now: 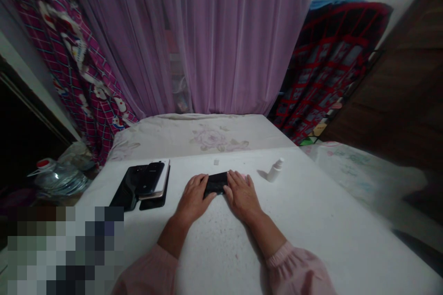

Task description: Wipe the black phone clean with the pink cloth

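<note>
A black smartphone (pixel 216 184) lies flat on the white-covered table, between my hands. My left hand (pixel 196 197) grips its left end, fingers along the far side and thumb at the near edge. Over the right end rests my right hand (pixel 242 195), its thumb at the near edge and fingers closed on the phone. A bit of something pink (pixel 243 176) peeks out by the right fingertips; most of it is hidden. To the right stands a small white spray bottle (pixel 276 170), apart from my hand.
Left of my hands are a large black tablet or phone (pixel 126 188) and a stack topped by a dark phone (pixel 152 177). Beyond the phone lies a small pale square (pixel 216 162). Purple curtains (pixel 221 55) hang behind the table; a water jug (pixel 58 177) stands at left.
</note>
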Action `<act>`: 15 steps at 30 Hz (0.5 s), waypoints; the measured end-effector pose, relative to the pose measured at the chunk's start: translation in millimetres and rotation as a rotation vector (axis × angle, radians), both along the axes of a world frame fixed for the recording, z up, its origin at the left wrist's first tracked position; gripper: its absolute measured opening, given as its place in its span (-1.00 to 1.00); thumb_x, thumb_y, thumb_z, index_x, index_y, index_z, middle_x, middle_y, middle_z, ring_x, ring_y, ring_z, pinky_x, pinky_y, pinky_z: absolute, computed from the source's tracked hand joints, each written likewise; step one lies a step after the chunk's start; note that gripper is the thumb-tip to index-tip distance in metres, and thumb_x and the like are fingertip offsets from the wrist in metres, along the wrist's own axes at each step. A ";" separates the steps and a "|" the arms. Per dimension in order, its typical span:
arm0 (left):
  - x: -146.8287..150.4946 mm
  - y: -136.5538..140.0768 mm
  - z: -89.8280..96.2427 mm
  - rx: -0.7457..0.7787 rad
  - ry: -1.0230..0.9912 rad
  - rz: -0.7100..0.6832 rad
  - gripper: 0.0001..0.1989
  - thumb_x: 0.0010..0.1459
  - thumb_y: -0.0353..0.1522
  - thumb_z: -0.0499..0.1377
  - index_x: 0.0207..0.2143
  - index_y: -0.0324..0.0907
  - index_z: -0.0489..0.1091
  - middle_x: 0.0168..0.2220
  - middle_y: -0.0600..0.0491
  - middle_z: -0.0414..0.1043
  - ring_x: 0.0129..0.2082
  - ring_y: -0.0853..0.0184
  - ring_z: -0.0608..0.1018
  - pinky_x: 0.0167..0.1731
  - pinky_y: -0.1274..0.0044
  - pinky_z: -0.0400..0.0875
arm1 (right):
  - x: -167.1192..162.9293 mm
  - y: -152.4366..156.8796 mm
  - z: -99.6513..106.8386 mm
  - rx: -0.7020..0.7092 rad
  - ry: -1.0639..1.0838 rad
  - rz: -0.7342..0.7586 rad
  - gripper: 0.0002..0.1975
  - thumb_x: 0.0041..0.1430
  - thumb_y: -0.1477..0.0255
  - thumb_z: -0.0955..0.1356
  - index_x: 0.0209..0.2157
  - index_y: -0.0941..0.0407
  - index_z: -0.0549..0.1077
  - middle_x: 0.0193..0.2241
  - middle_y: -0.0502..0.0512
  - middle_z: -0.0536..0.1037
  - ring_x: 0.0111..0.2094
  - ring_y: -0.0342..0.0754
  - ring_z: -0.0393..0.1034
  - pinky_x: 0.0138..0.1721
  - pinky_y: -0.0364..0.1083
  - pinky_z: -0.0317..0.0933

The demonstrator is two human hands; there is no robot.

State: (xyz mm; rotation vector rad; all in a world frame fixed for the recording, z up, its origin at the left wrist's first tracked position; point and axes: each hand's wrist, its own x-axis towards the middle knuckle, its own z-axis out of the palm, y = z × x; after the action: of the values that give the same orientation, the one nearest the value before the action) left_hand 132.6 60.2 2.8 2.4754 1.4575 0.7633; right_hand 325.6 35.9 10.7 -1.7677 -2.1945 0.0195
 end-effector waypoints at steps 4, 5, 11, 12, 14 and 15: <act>0.0 -0.3 0.8 -0.017 0.003 -0.004 -0.49 0.19 -0.25 0.17 0.15 -0.24 0.23 0.09 -0.16 0.32 0.12 0.08 0.34 0.16 0.24 0.22 | 0.9 -1.4 2.9 0.005 0.001 0.028 -0.50 0.38 0.28 0.11 0.23 0.23 0.23 0.25 0.29 0.23 0.28 0.18 0.06 0.25 0.31 -0.15; 0.1 -0.2 0.4 -0.012 -0.002 -0.004 -0.49 0.18 -0.25 0.17 0.15 -0.23 0.23 0.08 -0.15 0.32 0.12 0.09 0.34 0.16 0.24 0.22 | -1.0 -3.5 4.7 0.014 0.009 0.068 -0.51 0.38 0.28 0.12 0.22 0.22 0.24 0.24 0.28 0.25 0.28 0.16 0.07 0.26 0.29 -0.16; 0.0 0.3 -2.7 0.013 -0.031 -0.005 -0.52 0.20 -0.25 0.14 0.16 -0.12 0.21 0.07 -0.10 0.33 0.11 0.10 0.36 0.13 0.20 0.24 | -9.3 -10.5 11.3 0.025 0.060 0.225 -0.54 0.37 0.29 0.14 0.22 0.16 0.26 0.22 0.23 0.29 0.27 0.09 0.11 0.28 0.26 -0.19; -0.2 0.3 -2.8 0.011 -0.030 -0.008 -0.52 0.20 -0.25 0.14 0.16 -0.12 0.21 0.07 -0.10 0.33 0.11 0.10 0.36 0.13 0.20 0.24 | -8.8 -9.2 10.6 0.019 0.061 0.201 -0.54 0.38 0.30 0.14 0.22 0.15 0.25 0.23 0.22 0.28 0.27 0.10 0.10 0.27 0.27 -0.19; -0.5 0.2 -2.5 0.007 -0.025 -0.015 -0.51 0.20 -0.23 0.15 0.16 -0.14 0.22 0.08 -0.11 0.33 0.11 0.10 0.35 0.14 0.21 0.23 | -6.8 -5.0 8.3 -0.002 0.055 0.125 -0.53 0.38 0.30 0.13 0.23 0.16 0.24 0.25 0.22 0.24 0.29 0.13 0.06 0.26 0.30 -0.18; -0.5 0.1 -2.0 0.005 -0.021 -0.017 -0.51 0.20 -0.23 0.15 0.15 -0.15 0.22 0.09 -0.11 0.33 0.11 0.10 0.35 0.15 0.21 0.22 | -5.5 -2.6 7.0 -0.014 0.049 0.079 -0.52 0.38 0.30 0.12 0.23 0.17 0.23 0.26 0.23 0.22 0.29 0.14 0.05 0.26 0.30 -0.17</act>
State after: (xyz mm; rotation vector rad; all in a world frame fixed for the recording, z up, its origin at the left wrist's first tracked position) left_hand 132.1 60.3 0.8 2.4725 1.4272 0.7875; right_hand 320.1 33.3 17.7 -1.6683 -2.2337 0.0951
